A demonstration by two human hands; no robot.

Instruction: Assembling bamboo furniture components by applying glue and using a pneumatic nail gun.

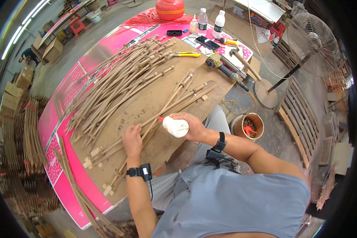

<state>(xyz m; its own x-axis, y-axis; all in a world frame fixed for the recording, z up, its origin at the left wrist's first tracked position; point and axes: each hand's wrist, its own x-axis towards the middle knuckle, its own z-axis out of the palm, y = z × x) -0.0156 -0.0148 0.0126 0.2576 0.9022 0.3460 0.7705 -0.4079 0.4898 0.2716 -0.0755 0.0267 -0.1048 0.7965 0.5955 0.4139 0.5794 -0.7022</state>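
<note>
The pink-covered table [81, 178] spreads below and beyond the right hand [192, 125] and left hand [132, 141], with a brown board [146, 101] directly beneath them. Well off to the right hand's right stand a fan [314, 43] and a slatted wooden panel [299, 117]. A heap of knobbed wooden sticks [115, 87] crowds the board ahead of the left hand; loose wooden strips [186, 99] run just beyond the right. Far ahead sits a red round object [169, 8]; right of the right hand, a bucket [238, 129]. Ahead and rightward lie a power tool [226, 71] and a hammer [248, 66]; straight ahead, a yellow cutter [188, 54]. The right hand grasps a white bottle [175, 126], its red tip pointing toward the left hand. The left hand's fingers bend over the sticks' ends; whether they grip, I cannot tell.
</note>
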